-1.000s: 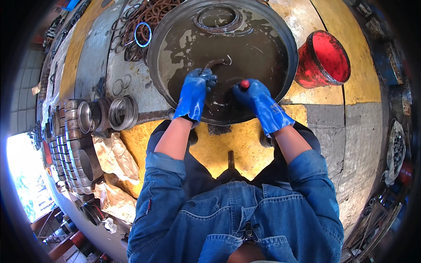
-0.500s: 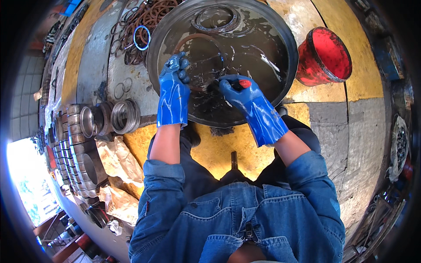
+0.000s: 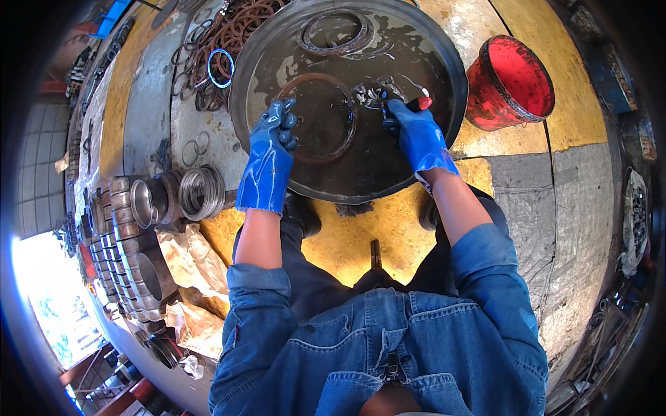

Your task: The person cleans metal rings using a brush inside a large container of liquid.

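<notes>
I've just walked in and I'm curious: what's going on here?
A person in blue gloves is working over a round basin of murky liquid. The left hand holds a brown ring by its left side; the right hand grips a red-ended object to the ring's right. At least one more ring lies at the basin's far side.

Grimy red bucket (image 3: 488,102), crumpled brown paper (image 3: 192,259) beside stacked metal cylinders (image 3: 132,236), worn yellow floor (image 3: 581,90).
</notes>
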Demonstrator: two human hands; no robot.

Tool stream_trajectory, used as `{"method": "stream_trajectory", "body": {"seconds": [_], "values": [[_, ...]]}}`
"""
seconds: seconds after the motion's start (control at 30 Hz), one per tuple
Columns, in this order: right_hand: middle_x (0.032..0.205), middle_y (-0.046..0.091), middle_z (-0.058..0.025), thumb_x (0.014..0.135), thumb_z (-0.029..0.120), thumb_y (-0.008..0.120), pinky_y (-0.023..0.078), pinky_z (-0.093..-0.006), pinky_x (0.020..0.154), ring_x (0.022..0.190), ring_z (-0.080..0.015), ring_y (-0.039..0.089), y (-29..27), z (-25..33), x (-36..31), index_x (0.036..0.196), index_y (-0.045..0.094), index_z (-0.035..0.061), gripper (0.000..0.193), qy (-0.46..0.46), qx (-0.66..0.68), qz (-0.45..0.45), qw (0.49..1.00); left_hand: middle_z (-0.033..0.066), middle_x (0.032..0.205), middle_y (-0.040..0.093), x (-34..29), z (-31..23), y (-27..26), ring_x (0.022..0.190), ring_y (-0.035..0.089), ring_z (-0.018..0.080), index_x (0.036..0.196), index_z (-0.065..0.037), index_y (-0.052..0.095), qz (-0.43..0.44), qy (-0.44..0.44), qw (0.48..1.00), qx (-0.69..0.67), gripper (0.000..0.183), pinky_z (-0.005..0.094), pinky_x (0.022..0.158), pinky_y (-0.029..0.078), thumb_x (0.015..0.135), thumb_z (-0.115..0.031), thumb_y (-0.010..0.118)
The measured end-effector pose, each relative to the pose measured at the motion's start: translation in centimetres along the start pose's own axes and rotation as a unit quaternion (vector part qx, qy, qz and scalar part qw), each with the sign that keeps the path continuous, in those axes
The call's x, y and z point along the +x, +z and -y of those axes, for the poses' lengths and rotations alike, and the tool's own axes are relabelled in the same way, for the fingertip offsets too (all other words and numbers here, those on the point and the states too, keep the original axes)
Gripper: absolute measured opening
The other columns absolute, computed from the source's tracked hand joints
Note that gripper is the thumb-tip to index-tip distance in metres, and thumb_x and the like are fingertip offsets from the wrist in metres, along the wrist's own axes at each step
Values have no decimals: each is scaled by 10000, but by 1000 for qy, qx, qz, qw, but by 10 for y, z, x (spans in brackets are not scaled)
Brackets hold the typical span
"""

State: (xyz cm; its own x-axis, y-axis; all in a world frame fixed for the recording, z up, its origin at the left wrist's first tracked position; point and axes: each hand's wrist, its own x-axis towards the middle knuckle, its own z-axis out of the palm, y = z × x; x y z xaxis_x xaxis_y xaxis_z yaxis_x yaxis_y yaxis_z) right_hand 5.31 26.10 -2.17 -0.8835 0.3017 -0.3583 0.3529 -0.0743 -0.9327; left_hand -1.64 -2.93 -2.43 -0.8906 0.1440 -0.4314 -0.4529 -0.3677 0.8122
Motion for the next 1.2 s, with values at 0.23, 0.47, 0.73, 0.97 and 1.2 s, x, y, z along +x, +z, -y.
{"method": "stream_trajectory", "body": {"seconds": [0.23,0.47,0.73,0.97,1.2], "values": [[1053,701,-43,1070,267,559,502,-234,823,936,-103,631,14,77,-46,1226,675,36,302,-58,263,138,953,-19,722,569,-17,14,39,459,378,55,1239,-39,670,-40,11,993,107,365,230,430,272,1007,-318,633],[943,728,-81,973,362,639,493,-283,751,822,-155,649,14,-17,26,1136,725,25,384,49,213,6,976,5,717,581,-21,11,47,445,395,66,1335,-4,591,31,62,997,36,422,233,411,308,997,-254,630],[837,726,-53,946,260,697,527,-288,668,712,-124,665,34,18,-19,1050,741,-13,296,67,59,88,992,-12,695,557,-20,1,38,494,425,54,1307,18,610,3,126,985,117,403,209,433,329,1022,-267,623],[955,763,-90,932,278,722,556,-301,799,847,-148,692,50,-15,-9,1071,755,14,301,-7,-7,268,963,2,730,589,-24,7,48,552,452,57,1287,-16,648,10,104,986,128,362,196,475,338,1013,-252,633],[1145,742,-97,896,281,690,577,-470,820,990,-375,712,44,-23,15,1186,716,199,303,-249,-424,58,869,-15,727,588,-32,-2,53,547,443,44,1257,-31,677,22,47,985,164,333,190,477,330,1007,-247,634]]}}
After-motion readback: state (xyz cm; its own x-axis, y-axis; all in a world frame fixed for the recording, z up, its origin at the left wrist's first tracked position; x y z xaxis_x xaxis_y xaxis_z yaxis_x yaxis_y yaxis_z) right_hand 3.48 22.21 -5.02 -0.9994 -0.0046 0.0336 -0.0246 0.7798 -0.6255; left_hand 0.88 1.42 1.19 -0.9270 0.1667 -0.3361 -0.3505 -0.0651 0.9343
